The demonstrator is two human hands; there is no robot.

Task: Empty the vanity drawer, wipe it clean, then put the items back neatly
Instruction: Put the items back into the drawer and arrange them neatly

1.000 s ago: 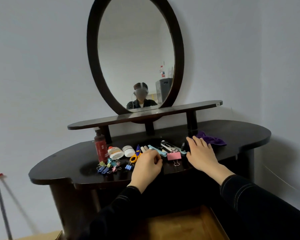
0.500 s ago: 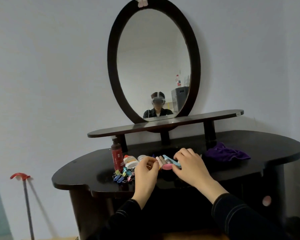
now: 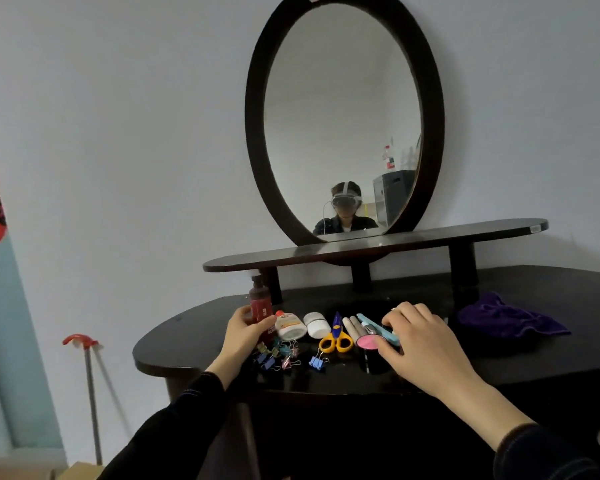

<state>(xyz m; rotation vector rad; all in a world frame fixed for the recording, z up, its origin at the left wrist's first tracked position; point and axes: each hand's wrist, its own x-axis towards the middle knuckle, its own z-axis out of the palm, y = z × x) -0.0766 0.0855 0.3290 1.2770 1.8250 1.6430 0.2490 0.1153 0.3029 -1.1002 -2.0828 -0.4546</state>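
Drawer contents are set out in a row near the front of the dark glossy vanity surface. I cannot make out the drawer itself in the dark area below the surface edge.

An oval dark-framed mirror stands on a raised dark shelf at the back. A crumpled purple cloth lies to the right, apart from the row.

My left hand is wrapped round the lower body of an upright dark red plastic pump bottle at the left end of the row. My right hand is well apart from it at the right end. Its fingers curl down over a slim light-blue tool and its thumb is at a round pink disc. I cannot tell whether it grips either.

Between the hands, left to right, are:
- a white tube with an orange label, lying just beside the bottle
- a small white jar
- yellow-handled scissors with blue blades

Nearer the front edge is a cluster of coloured metal binder clips, with a single blue binder clip just to its right.
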